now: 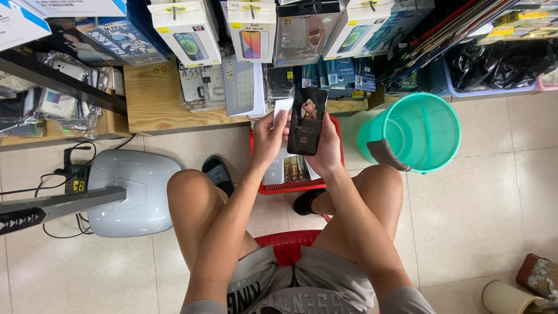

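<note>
Seated on a red stool [289, 243] over a pale tiled floor [482, 215], the person holds a black phone case package [306, 121] up between both hands. The right hand [326, 145] is wrapped around its lower edge; the left hand [269, 136] is closed on a white card [283, 107] just beside it. Below the hands sits a red basket [290, 186]. Right of them stands a teal bucket [415, 131]; beyond, wooden shelves [157, 96] are packed with boxed accessories.

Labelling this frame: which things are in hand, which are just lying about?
In hand: black phone-case package in right hand; white card in left hand; red basket of packs below.
Lying about: teal bucket, grey fan base, shelf boxes.
</note>
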